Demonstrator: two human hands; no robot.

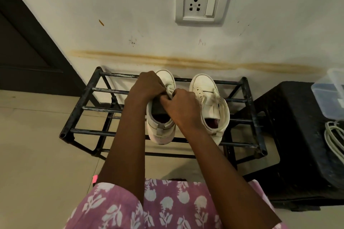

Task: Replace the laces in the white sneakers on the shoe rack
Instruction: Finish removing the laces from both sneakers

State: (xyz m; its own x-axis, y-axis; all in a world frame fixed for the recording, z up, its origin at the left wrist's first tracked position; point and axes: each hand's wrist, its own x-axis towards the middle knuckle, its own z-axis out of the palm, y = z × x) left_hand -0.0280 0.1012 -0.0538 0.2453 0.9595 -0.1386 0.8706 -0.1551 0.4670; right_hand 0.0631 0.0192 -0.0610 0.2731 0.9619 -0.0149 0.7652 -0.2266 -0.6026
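Background: off-white wall [130, 5] before you, marked by a long brown stain [186, 62]; a white socket plate [203, 2] is set above it, and a dark door [22, 52] stands at the far left.
Floor: pale tiles [37, 154] run under and around the rack.
Shoe rack [89, 132]: black metal bars against the wall; both white sneakers sit on its top tier, toes toward the wall, heels toward you.
Left sneaker [160, 134]: near the middle of the top tier, its heel overhanging the front bar; your two hands cover its throat.
Lace [170, 90]: a short white stretch shows between your hands, over the tongue of the left sneaker; the rest is hidden.
Left hand [149, 85]: fingers curled down over the forepart of the left sneaker, closed on the lace where it emerges.
Right hand [184, 106]: just beside the left hand and touching it, fingers curled inward and pinching the same lace at the collar opening.
Right sneaker [204, 83]: just beside the left sneaker, untouched by either hand; its tongue and collar lie open toward you.
Stool [297, 135]: black, just to the right of the rack; it carries a clear plastic box [329, 91] and a coiled white cord [333, 139], both cut off by the frame edge.
Clothing: your purple floral garment [167, 206] fills the bottom edge.
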